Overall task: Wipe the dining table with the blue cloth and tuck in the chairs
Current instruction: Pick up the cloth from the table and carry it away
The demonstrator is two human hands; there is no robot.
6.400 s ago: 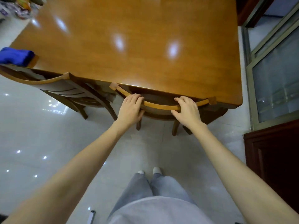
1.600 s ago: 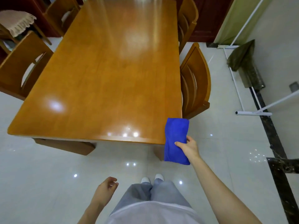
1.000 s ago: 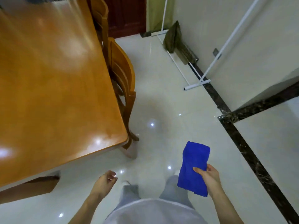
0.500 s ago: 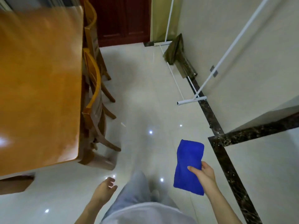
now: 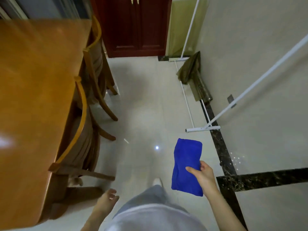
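My right hand [image 5: 202, 176] grips a folded blue cloth [image 5: 185, 165], held flat over the floor to the right of the wooden dining table [image 5: 33, 90]. Hanging low beside my leg, my left hand [image 5: 107, 200] has loosely curled fingers and holds nothing. Along the table's right side stand two wooden chairs, the near chair [image 5: 80, 135] and the far chair [image 5: 95, 54], both pushed in with their curved backs close to the table edge.
A white rack base [image 5: 202, 129] with slanting white poles stands by the right wall. An olive cloth [image 5: 190, 70] hangs over a rail near the wall. A dark red cabinet [image 5: 136, 25] is at the far end. Pale tile floor lies between chairs and wall.
I have taken the blue cloth off the table corner with my right hand and turned right, so the table now lies to my left. The left hand stays low at my side.
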